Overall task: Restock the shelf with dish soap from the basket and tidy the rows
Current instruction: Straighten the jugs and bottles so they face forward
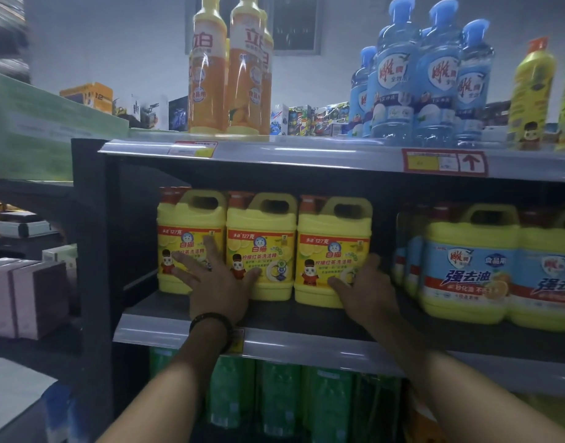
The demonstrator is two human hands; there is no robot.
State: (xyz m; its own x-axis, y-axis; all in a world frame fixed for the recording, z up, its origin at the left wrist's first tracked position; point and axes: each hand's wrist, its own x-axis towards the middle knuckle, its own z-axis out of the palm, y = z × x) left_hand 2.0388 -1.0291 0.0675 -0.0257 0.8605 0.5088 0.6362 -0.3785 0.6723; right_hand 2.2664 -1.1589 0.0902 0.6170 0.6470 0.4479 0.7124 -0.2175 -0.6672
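Left grip [217,282] spread flat, right grip [367,289] curled round the end dish-soap jug [332,231], the stocked row of three [260,225] is apparently being tidied.

The person shows as two bare forearms [166,378], uncovered from the lower edge of the view up to the left hand [217,282] and the right hand [367,292]. Round the left wrist sits a bracelet [225,324] — a dark, nearly black band, seemingly of small rounded beads, snug against the wrist. Both hands are bare too; the right one's fingers are blurred — their detail cannot be made out.
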